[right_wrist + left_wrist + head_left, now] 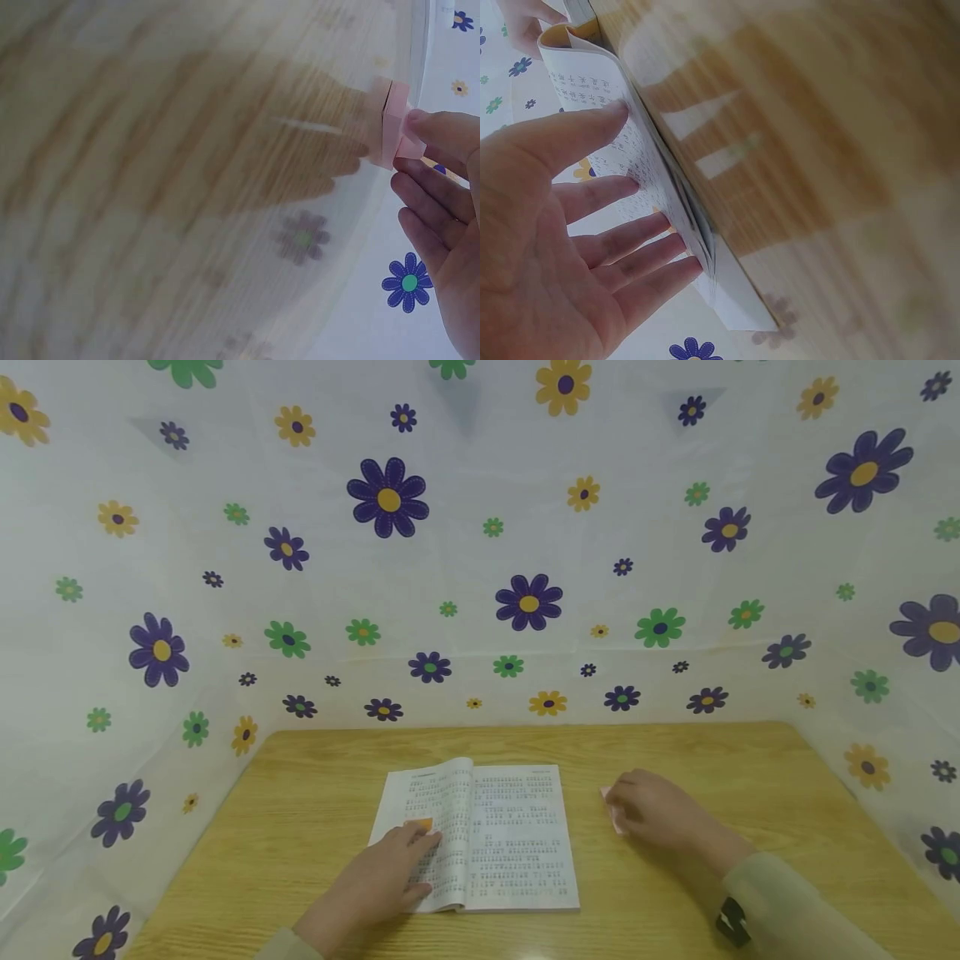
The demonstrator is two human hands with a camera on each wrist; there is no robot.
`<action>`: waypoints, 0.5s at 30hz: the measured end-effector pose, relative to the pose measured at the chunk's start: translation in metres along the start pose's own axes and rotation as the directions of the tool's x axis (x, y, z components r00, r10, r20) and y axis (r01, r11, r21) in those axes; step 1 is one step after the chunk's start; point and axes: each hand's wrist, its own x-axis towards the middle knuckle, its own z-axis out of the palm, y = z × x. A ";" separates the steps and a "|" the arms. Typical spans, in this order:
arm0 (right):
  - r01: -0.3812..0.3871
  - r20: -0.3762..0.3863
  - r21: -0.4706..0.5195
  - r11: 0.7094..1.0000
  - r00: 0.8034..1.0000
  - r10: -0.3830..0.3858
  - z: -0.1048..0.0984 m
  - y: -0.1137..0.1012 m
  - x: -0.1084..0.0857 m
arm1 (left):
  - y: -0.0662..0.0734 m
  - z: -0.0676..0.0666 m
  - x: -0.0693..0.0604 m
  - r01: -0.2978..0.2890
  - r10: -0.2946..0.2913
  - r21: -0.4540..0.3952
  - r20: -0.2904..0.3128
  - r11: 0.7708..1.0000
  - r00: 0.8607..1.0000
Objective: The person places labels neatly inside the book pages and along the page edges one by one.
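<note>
An open book (517,835) lies on the wooden table, with printed text on both pages. My left hand (378,874) rests on its left page, fingers extended and spread. By those fingertips, a small orange piece (420,823) shows on the page; part of it is hidden by the fingers. To the right of the book, my right hand (654,810) pinches a pink sticky note pad (388,124) between thumb and fingers. In the right wrist view the pad stands at the tabletop, and the thumb presses a pink sheet at its side. Most of it is covered in the head view.
The wooden table (300,793) has a glossy top that reflects the hands. A white sheet with printed flowers (465,552) hangs round its back and both sides. A dark patch (732,921) shows at the right sleeve's cuff.
</note>
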 end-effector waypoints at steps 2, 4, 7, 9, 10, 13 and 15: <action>-0.004 0.001 -0.005 1.000 1.000 0.004 -0.001 -0.001 0.001 | 0.000 0.000 0.000 -0.005 0.005 0.012 -0.007 1.000 1.000; -0.001 -0.003 -0.018 1.000 1.000 0.001 -0.002 -0.001 0.002 | 0.000 0.000 0.000 -0.010 0.010 0.021 -0.014 1.000 1.000; 0.002 -0.001 -0.036 0.999 1.000 -0.002 -0.003 -0.001 0.003 | 0.001 0.000 0.000 -0.007 0.008 0.018 -0.016 1.000 1.000; 0.003 0.001 -0.043 0.999 1.000 -0.003 -0.004 -0.001 0.004 | 0.002 -0.001 -0.001 -0.005 0.005 0.014 -0.013 1.000 1.000; 0.002 0.002 -0.046 0.999 1.000 -0.002 -0.004 -0.002 0.004 | 0.002 -0.001 -0.001 -0.004 0.004 0.010 -0.012 1.000 1.000; -0.006 0.006 -0.047 0.999 1.000 0.007 -0.003 -0.002 0.005 | 0.002 -0.002 -0.002 -0.003 0.003 0.011 -0.009 1.000 1.000; -0.017 0.007 -0.041 0.999 1.000 0.018 -0.003 -0.003 0.006 | 0.002 -0.001 -0.002 -0.003 0.003 0.011 -0.007 1.000 1.000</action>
